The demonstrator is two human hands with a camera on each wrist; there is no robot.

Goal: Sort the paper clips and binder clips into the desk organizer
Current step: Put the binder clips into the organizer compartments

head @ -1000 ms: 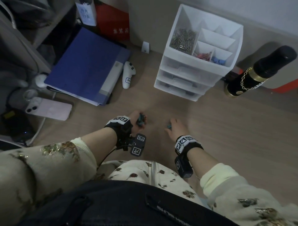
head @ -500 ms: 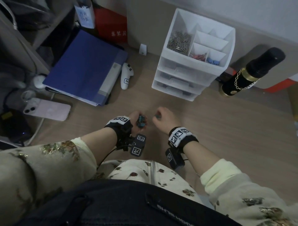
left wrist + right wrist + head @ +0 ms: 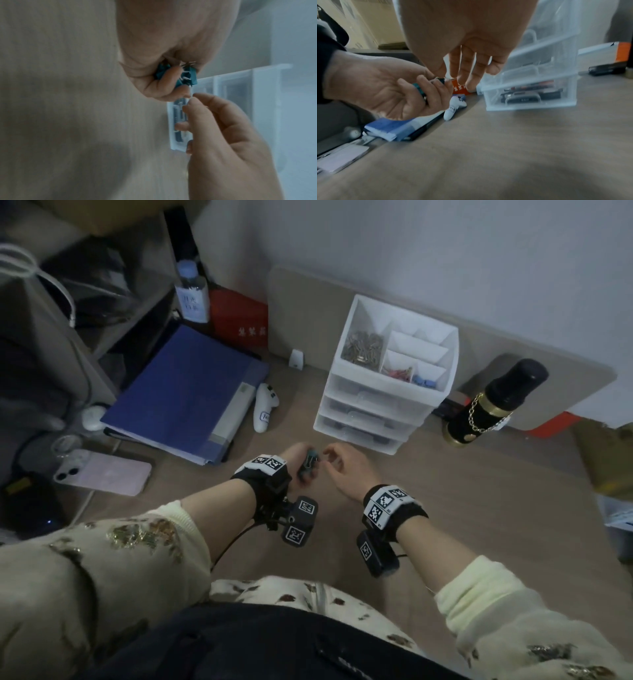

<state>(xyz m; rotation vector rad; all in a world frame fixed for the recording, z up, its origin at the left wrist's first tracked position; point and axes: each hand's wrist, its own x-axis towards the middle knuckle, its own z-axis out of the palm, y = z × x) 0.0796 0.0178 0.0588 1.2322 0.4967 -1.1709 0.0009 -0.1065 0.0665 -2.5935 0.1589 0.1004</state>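
Note:
My left hand [image 3: 306,471] grips a bunch of teal binder clips [image 3: 310,461] above the wooden desk, in front of the white desk organizer [image 3: 387,392]. My right hand [image 3: 327,456] is right up against it, thumb and forefinger pinching the wire handle of one teal clip at the edge of the bunch [image 3: 190,75]. The organizer's top tray holds silver paper clips [image 3: 364,347] in the left compartment, red clips [image 3: 397,371] and blue clips [image 3: 424,381] in small front compartments. In the right wrist view the left hand [image 3: 428,86] curls round the clips [image 3: 418,86].
A blue folder [image 3: 185,392], a white controller [image 3: 265,412] and a pink phone [image 3: 106,470] lie to the left. A black and gold bottle [image 3: 493,402] stands right of the organizer. Bare desk lies to the right of my hands.
My right hand has moved left from the desk with a teal clip and now meets the left hand's bunch. The left hand has stayed in place.

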